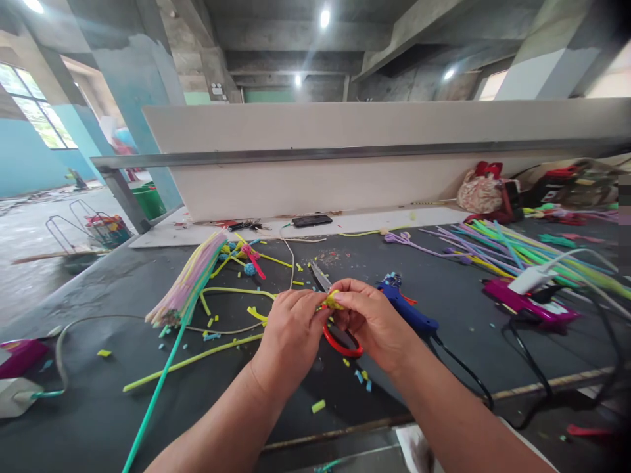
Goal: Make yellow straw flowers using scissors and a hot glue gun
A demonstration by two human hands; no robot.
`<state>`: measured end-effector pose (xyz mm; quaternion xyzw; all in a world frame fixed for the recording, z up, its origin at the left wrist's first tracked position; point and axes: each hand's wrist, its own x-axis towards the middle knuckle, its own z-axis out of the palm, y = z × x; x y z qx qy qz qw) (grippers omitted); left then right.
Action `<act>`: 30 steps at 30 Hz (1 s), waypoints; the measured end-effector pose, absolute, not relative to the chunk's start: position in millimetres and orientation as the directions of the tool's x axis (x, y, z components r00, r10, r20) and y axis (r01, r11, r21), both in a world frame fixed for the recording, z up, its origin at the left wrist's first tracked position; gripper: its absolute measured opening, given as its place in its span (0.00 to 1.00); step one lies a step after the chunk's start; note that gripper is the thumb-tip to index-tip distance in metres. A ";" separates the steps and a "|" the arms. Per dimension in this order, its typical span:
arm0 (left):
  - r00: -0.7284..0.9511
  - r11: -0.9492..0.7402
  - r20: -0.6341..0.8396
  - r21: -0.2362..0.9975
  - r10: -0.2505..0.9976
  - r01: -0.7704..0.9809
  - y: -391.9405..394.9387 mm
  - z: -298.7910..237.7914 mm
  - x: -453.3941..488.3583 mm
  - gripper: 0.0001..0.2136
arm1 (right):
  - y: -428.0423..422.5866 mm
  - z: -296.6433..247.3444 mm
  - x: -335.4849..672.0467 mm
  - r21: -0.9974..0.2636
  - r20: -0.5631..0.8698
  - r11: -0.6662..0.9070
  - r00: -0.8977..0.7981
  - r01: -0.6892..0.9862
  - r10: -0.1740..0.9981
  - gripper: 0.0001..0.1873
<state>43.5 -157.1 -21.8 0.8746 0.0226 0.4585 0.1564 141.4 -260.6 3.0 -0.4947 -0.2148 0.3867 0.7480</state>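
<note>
My left hand and my right hand meet over the middle of the table. Both have their fingers closed on a small yellow pipe cleaner piece, pinched between the fingertips. Its exact shape is partly hidden by the fingers. Red-handled scissors lie beneath my hands, with the blades pointing away. Just right of my right hand lies a blue hot glue gun. A long yellow pipe cleaner lies to the left of my left hand, and its right end reaches behind that hand.
A bundle of pastel pipe cleaners lies left, with a green pipe cleaner crossing forward. More coloured pipe cleaners spread at right, near a magenta power strip with cords. A black phone rests by the white back panel. Yellow and blue scraps dot the table.
</note>
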 end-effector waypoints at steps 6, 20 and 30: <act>0.573 -0.936 0.792 0.333 0.212 -0.115 -157.8 -23.4 43.7 0.05 | -259.1 2.4 139.5 -0.908 -0.074 0.206 0.623 -0.365 0.779 0.06; 0.639 -0.721 0.612 0.681 0.466 -0.127 -163.4 -15.1 40.2 0.06 | -268.3 11.8 139.2 -0.904 -0.018 0.232 0.576 -0.358 0.817 0.13; 0.788 0.354 0.184 0.817 0.588 -0.455 -150.8 -17.8 50.9 0.04 | -260.0 4.5 123.7 -0.954 0.155 0.286 0.662 -0.094 0.733 0.14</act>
